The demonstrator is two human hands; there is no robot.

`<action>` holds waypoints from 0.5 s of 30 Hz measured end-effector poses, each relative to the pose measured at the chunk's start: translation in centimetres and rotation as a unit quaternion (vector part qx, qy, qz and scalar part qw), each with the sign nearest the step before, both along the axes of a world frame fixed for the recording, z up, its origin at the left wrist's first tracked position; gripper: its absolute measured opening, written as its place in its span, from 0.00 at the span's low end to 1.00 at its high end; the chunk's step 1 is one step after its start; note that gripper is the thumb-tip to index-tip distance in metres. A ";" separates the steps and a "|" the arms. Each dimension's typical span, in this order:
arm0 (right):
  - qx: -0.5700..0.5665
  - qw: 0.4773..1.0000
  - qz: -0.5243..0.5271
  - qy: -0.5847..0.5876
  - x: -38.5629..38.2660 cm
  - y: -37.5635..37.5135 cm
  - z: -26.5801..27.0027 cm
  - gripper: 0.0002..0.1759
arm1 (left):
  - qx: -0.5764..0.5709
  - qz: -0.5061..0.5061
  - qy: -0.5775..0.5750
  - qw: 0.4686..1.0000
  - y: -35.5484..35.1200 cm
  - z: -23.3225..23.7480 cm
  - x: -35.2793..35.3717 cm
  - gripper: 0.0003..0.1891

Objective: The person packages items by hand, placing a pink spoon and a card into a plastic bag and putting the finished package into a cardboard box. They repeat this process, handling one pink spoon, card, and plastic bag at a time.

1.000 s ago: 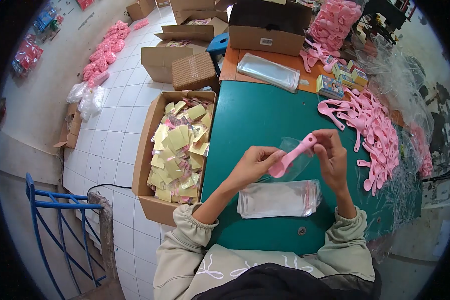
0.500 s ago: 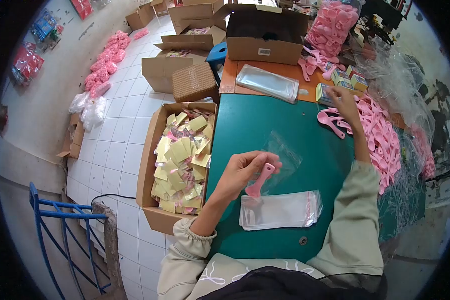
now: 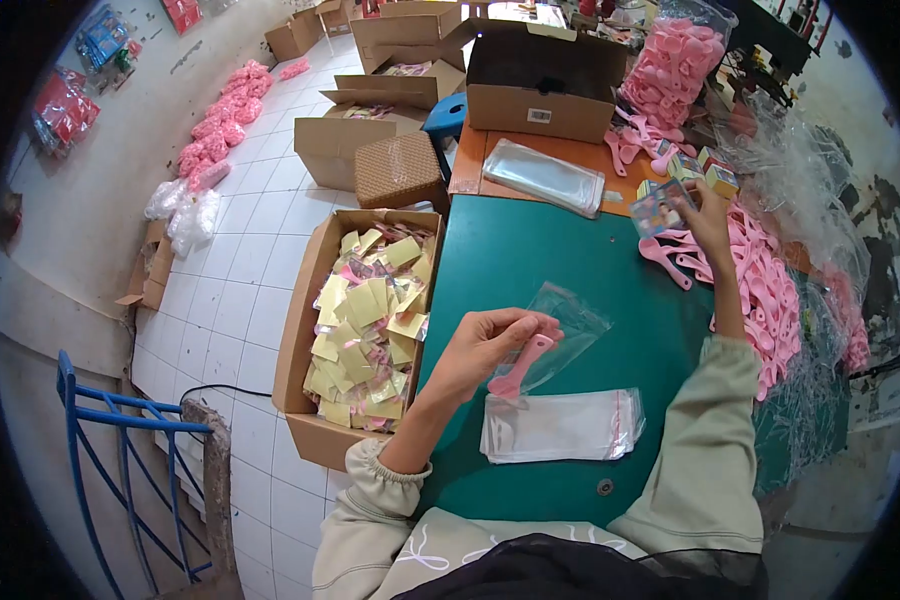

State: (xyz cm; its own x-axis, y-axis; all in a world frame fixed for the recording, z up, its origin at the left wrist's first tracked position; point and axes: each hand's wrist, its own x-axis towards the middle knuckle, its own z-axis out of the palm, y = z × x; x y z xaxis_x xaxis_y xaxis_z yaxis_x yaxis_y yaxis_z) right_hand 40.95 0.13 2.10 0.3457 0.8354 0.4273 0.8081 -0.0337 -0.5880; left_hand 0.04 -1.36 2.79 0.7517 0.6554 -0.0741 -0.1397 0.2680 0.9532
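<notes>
Over the green table (image 3: 470, 260), my left hand (image 3: 490, 345) pinches a clear plastic bag (image 3: 575, 335) with a pink spoon (image 3: 518, 368) inside or against it; which of the two is unclear. My right hand (image 3: 708, 215) is at the table's far right, its fingers closed on a printed card (image 3: 662, 208). Beneath and beside that hand lie loose pink spoons (image 3: 765, 300). Small stacks of cards (image 3: 720, 180) sit just beyond it. A pile of flat clear bags (image 3: 555, 425) rests near my body, below my left hand.
A carton (image 3: 288, 375) of packed yellow cards stands left of the table. Farther back are an open brown box (image 3: 540, 95), more clear bags (image 3: 545, 175) and a sack of pink spoons (image 3: 675, 65). Crumpled plastic (image 3: 810, 190) lies right; a blue metal frame (image 3: 135, 425) stands lower left.
My right hand has lifted a card from the stacks, and its printed face now shows. My left hand still holds the spoon and bag, nearly in place. The view has shifted slightly.
</notes>
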 end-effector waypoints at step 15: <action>0.028 0.943 0.161 0.290 -19.8 -13.0 9.8 0.06 | 0.060 -0.057 0.009 0.997 -2.1 0.6 -0.9 0.15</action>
